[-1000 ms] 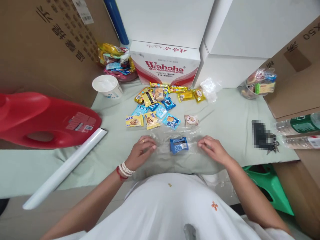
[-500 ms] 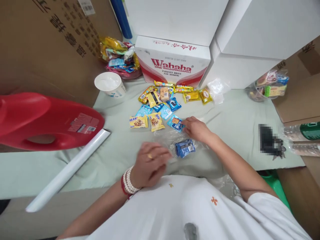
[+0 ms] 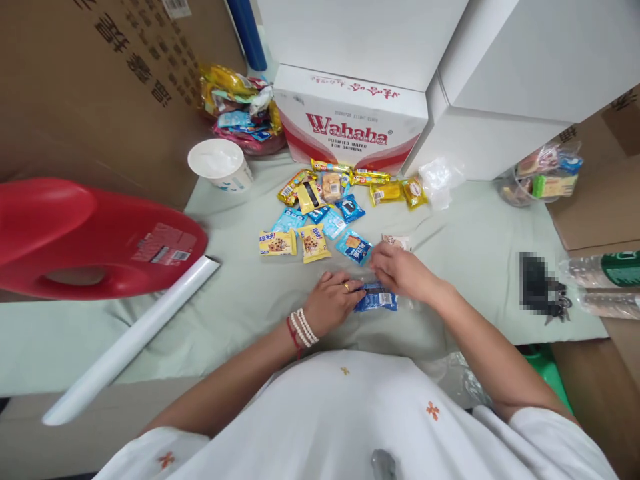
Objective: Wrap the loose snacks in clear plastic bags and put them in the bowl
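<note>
A dark-blue snack packet (image 3: 379, 298) lies in front of me, with a little clear plastic around its edge. My left hand (image 3: 331, 301) is closed at its left end, thumb and fingers on the wrapper. Just above its right side is my right hand (image 3: 406, 270), fingertips pinched together; what they hold is hidden. Close to those fingertips lies a light-blue packet (image 3: 354, 247). A whitish packet (image 3: 399, 242) shows partly behind the right hand. Two yellow cookie packets (image 3: 314, 243) lie farther left, below a cluster of yellow and blue snack packets (image 3: 320, 193).
A Wahaha carton (image 3: 350, 127) stands at the back. To the left are a white paper tub (image 3: 225, 175), a red plastic jug (image 3: 125, 233) and a long white roll (image 3: 135, 340). Crumpled clear plastic (image 3: 440, 181) and a snack bowl (image 3: 517, 192) are on the right.
My left hand has moved right and forward onto the dark-blue packet. My right hand has shifted slightly right and toward me, and the whitish packet behind it now shows.
</note>
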A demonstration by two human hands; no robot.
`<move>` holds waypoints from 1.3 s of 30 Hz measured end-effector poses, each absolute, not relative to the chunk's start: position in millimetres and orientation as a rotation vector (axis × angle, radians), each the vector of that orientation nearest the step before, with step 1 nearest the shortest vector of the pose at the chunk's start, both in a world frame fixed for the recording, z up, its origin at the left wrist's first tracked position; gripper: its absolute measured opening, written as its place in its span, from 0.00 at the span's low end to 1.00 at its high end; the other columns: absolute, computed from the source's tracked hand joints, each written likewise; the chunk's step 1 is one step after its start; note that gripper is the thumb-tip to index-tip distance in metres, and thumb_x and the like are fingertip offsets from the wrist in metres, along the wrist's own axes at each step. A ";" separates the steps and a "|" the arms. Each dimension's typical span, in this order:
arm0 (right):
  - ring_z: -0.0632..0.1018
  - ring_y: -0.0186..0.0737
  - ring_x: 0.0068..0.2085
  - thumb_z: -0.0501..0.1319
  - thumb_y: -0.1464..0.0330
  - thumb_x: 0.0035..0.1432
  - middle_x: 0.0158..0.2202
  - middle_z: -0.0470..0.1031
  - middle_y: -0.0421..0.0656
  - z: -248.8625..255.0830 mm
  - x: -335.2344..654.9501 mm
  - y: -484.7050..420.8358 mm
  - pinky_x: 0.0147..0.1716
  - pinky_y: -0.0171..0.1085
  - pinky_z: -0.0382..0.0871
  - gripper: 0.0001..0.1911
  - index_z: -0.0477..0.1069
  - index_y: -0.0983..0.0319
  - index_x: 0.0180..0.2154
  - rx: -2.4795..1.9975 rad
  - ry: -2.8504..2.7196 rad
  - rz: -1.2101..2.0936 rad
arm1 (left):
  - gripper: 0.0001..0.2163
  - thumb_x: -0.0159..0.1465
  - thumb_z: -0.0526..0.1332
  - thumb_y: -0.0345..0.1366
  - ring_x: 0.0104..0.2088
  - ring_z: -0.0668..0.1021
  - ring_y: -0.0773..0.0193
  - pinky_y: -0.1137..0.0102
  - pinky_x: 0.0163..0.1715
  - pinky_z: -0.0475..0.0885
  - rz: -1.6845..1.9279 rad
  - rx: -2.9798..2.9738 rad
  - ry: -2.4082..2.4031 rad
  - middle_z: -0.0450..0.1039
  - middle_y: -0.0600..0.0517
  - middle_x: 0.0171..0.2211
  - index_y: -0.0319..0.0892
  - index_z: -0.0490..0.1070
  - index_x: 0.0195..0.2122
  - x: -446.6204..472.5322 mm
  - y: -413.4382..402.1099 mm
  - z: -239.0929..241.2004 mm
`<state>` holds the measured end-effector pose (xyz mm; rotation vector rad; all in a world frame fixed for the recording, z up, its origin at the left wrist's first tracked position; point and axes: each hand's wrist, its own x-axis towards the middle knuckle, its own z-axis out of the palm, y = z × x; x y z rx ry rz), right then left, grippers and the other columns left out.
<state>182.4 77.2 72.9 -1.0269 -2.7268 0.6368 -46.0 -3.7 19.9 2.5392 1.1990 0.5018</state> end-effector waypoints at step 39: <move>0.68 0.60 0.59 0.64 0.53 0.63 0.55 0.71 0.59 6.0 225.3 -5.0 0.57 0.63 0.66 0.24 0.74 0.63 0.53 -1.881 -1.759 0.394 | 0.17 0.66 0.63 0.36 0.49 0.77 0.49 0.57 0.45 0.72 0.243 2.213 1.591 0.72 0.42 0.54 0.50 0.75 0.56 19.2 -4.8 49.6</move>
